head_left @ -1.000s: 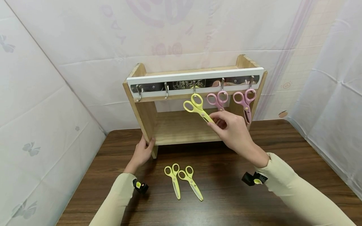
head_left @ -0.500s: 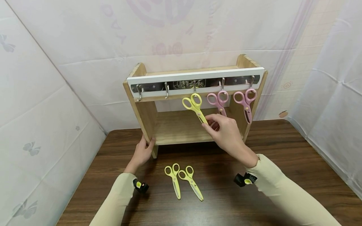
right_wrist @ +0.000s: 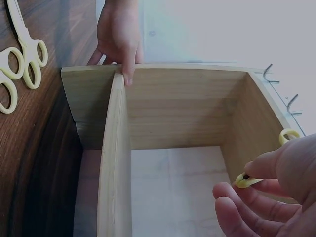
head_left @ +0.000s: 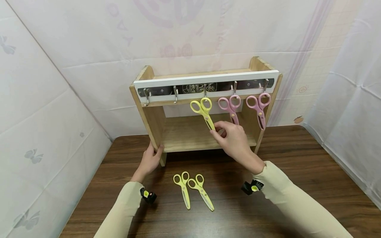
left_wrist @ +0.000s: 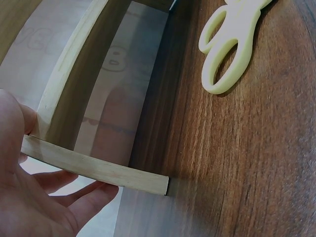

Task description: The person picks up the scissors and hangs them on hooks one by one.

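Note:
My right hand (head_left: 233,138) pinches a pair of yellow scissors (head_left: 205,114) near the blade tips, handles upward. Their right finger loop is right at the middle hook (head_left: 205,89) of a metal hook rail on a small wooden shelf (head_left: 190,134). My left hand (head_left: 148,162) grips the shelf's left side panel low down, thumb on the inner side and fingers outside, as the left wrist view shows on the panel edge (left_wrist: 98,168). Two pink scissors hang by a loop from the two right hooks, one pair (head_left: 229,105) partly behind my right hand, the other (head_left: 259,109) farther right.
Two more yellow scissors, a left pair (head_left: 183,190) and a right pair (head_left: 202,193), lie side by side on the dark wooden table (head_left: 125,155) before the shelf. Two bare hooks (head_left: 175,94) are on the rail's left. A pale cloth wall (head_left: 98,66) stands behind.
My right hand has moved left and slightly down with the yellow scissors, which now point more steeply downward. My left hand keeps its grip on the shelf.

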### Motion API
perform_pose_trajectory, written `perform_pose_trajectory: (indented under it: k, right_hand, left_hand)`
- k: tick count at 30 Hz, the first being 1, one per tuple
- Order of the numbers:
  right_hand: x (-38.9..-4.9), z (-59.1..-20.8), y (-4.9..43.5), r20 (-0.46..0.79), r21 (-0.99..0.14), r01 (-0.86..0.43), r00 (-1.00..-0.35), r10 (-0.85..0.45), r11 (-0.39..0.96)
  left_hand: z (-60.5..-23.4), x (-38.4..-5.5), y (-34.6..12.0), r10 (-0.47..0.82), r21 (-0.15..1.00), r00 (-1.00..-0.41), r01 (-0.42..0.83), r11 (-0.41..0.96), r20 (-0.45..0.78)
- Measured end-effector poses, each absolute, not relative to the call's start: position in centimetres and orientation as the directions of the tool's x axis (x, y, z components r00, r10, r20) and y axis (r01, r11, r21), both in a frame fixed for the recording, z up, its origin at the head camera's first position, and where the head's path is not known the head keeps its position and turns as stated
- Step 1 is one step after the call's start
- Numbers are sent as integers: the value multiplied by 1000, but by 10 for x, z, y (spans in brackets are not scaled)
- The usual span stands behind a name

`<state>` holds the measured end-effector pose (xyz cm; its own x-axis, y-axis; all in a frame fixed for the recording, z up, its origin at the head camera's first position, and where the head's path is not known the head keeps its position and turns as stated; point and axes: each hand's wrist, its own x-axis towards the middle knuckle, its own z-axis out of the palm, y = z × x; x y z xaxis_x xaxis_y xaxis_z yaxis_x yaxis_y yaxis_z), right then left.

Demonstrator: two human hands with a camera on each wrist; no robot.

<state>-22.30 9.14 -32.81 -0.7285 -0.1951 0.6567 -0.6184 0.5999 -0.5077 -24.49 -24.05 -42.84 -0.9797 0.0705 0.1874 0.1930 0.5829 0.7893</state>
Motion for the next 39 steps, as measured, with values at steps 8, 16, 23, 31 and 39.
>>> perform_pose_trajectory:
  k: [8, 16, 23, 31, 39]
  right_hand:
    - [-226, -330, 91, 665, -499, -622, -721, -194, 603]
    - [-228, -331, 92, 663, -494, -615, -724, -192, 614]
    - [-229, -332, 92, 665, -495, -619, -722, -193, 610]
    - [-226, -331, 93, 641, -509, -604, -741, -197, 614]
    - [-217, -336, 97, 574, -526, -581, -781, -245, 621]
  left_hand:
    - [-428, -245, -240, 69, 790, -981, 186, 584, 180]
    - [-426, -245, -239, 66, 792, -982, 183, 582, 179]
    - [-427, -245, -240, 72, 790, -981, 190, 583, 182]
    - [-426, -245, -239, 74, 786, -980, 194, 587, 187]
    - [-428, -246, -241, 78, 784, -978, 200, 587, 192]
